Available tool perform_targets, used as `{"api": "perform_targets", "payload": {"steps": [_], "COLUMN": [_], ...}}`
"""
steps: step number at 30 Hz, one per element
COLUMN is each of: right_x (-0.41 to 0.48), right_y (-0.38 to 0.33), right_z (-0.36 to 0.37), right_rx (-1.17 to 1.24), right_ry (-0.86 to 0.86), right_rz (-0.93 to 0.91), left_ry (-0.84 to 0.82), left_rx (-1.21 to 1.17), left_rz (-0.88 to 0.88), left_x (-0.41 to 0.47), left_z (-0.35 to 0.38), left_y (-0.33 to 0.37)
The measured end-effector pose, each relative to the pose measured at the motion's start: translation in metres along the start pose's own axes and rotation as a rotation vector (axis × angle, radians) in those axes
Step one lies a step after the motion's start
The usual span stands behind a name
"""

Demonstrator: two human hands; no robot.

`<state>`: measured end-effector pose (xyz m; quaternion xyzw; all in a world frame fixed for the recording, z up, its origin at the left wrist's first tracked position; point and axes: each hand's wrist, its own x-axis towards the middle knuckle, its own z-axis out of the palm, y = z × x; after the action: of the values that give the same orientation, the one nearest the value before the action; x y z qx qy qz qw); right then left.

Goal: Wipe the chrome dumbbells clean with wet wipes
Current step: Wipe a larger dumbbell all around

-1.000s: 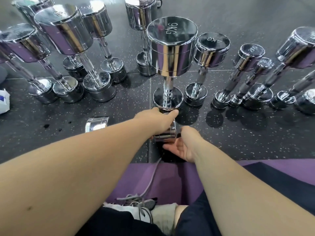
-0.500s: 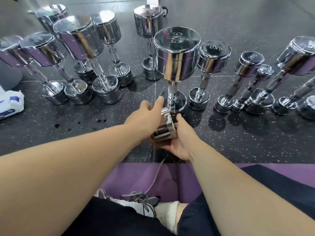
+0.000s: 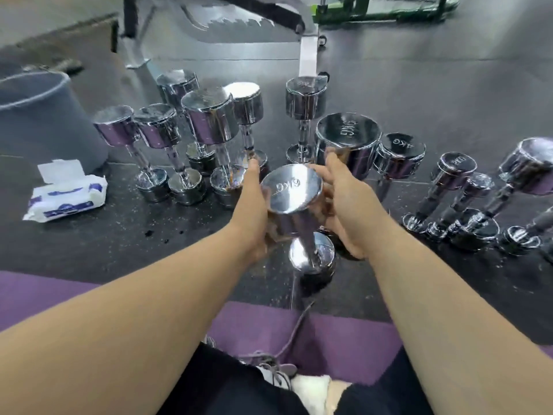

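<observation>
Well left of our left hand (image 3: 253, 217) we see a grey tub (image 3: 45, 121) on the dark speckled floor (image 3: 89, 250). Far beyond our right hand (image 3: 344, 205) stands a white bench frame (image 3: 308, 55), with a green frame (image 3: 374, 15) behind it to the right. Nearer us than either hand lie a purple mat (image 3: 45, 295) and a grey-laced shoe (image 3: 278, 369)

A dumbbell (image 3: 291, 190) stands on end at frame centre, its top between the left hand (image 3: 254, 217) and right hand (image 3: 344, 205). Other dumbbells (image 3: 206, 118) stand behind it. A wipes pack (image 3: 67, 197) lies at left, below a tub (image 3: 45, 115).
</observation>
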<state>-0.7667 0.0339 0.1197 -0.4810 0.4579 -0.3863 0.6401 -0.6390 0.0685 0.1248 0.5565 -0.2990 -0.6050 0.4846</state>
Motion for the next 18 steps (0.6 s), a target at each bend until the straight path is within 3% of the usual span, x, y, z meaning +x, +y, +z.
{"api": "perform_targets", "payload": {"steps": [2,6,9,11,13,14,18], "right_x": [-0.003,-0.011,-0.02,-0.02,-0.02,-0.021,-0.023], "right_y": [0.005,0.018,0.032,0.04,0.043,0.043,0.053], "right_z": [-0.006,-0.013,-0.008,-0.005,-0.008,-0.012,-0.015], "right_rx": [0.068,-0.072,-0.11,0.077,0.347,0.351,-0.057], "right_ry": [0.059,0.314,0.518,0.496,0.34,0.276,0.157], "right_rz": [0.009,-0.081,-0.12,-0.089,-0.011,0.001,-0.013], "left_ry": [0.004,0.214,0.336,0.283,0.161,0.129,0.1], "left_rx": [0.101,0.956,0.865,0.811,0.86,0.921,1.096], "left_rz": [-0.016,0.294,0.416,0.571,0.682,0.702,0.699], "left_x": [0.003,0.005,0.001,-0.007,-0.015,-0.016,-0.011], "left_z": [0.01,0.005,0.002,0.01,0.016,0.018,0.026], "left_y": [0.001,0.005,0.009,0.01,0.006,0.005,0.004]}}
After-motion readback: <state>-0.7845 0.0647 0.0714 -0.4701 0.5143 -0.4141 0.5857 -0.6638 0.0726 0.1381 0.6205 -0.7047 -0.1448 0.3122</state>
